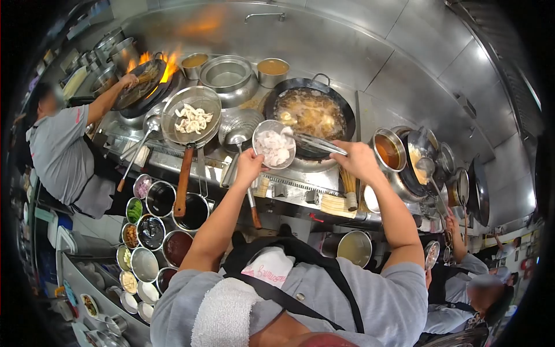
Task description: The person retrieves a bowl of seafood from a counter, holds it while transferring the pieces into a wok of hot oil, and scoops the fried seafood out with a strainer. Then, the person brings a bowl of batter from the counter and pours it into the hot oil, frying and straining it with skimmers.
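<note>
My left hand grips the near edge of a clear bowl of pale, whitish raw pieces. My right hand is closed around metal tongs. Their tips reach the bowl's right side and seem to pinch one pale piece. Just beyond the bowl, a black wok is full of bubbling oil with battered pieces frying in it. To the left, a wooden-handled strainer bears cut pale pieces. A perforated skimmer lies between strainer and bowl.
At left, a co-worker tends a flaming wok. Metal tubs of ingredients stand at lower left. A pot of reddish liquid and a bamboo brush are near my right arm. Another person stands at right.
</note>
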{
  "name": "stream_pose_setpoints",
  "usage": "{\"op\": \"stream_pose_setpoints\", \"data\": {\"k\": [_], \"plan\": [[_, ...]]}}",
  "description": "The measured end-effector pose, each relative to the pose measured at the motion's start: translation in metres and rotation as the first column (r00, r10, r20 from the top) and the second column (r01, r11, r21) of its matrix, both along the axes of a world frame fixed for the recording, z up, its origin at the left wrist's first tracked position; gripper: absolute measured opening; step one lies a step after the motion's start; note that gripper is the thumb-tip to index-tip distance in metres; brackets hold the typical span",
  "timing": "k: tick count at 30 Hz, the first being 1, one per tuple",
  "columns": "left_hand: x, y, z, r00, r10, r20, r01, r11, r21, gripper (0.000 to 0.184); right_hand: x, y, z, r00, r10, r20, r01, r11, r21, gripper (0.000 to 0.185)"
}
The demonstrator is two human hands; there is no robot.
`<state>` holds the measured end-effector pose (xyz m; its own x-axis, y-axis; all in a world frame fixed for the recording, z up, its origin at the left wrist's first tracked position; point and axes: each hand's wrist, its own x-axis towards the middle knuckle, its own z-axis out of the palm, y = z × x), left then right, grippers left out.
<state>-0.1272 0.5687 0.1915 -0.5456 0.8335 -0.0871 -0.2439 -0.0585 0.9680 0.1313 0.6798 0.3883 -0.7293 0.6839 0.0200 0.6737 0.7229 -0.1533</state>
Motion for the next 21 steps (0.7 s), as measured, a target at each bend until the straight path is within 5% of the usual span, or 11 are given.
{"op": "stream_pose_setpoints", "data": {"k": [2, 6, 10, 12, 13, 16, 18, 21], "plan": [[-0.003, 0.002, -0.011, 1.0, 0.025, 0.01, -0.025, 0.999, -0.038, 0.017, 0.007, -0.001, 0.026, 0.988, -0.05, -0.145, 0.048, 0.999, -0.012, 0.039], [-0.007, 0.001, -0.024, 0.991, 0.055, 0.124, -0.049, 0.997, -0.051, 0.02, 0.014, 0.005, 0.048, 0.98, -0.165, -0.112, 0.165, 0.986, -0.003, 0.038], [-0.005, -0.006, -0.01, 0.985, 0.06, 0.159, -0.057, 0.998, -0.02, 0.018, 0.021, 0.055, -0.047, 0.974, -0.202, -0.101, 0.205, 0.978, 0.023, 0.042], [-0.004, -0.007, -0.003, 0.986, 0.035, 0.161, -0.036, 0.999, 0.003, 0.014, 0.025, 0.09, -0.111, 0.957, -0.273, -0.095, 0.255, 0.952, -0.169, 0.046], [0.0, -0.011, 0.013, 0.983, 0.03, 0.182, -0.034, 0.999, 0.02, 0.011, 0.019, 0.09, -0.111, 0.886, -0.438, -0.152, 0.295, 0.785, -0.544, 0.049], [-0.007, -0.005, 0.002, 0.984, 0.034, 0.176, -0.039, 0.999, 0.025, 0.011, 0.018, 0.082, -0.098, 0.83, -0.396, -0.392, 0.306, 0.912, -0.273, 0.047], [-0.007, -0.003, 0.004, 0.988, 0.025, 0.153, -0.029, 0.999, 0.027, 0.012, 0.013, 0.067, -0.065, 0.85, -0.306, -0.43, 0.215, 0.945, -0.247, 0.048], [-0.003, -0.001, 0.01, 0.999, 0.021, 0.036, -0.022, 0.999, 0.028, 0.011, -0.015, 0.01, -0.006, 0.986, -0.099, -0.134, 0.079, 0.987, -0.142, 0.049]]}}
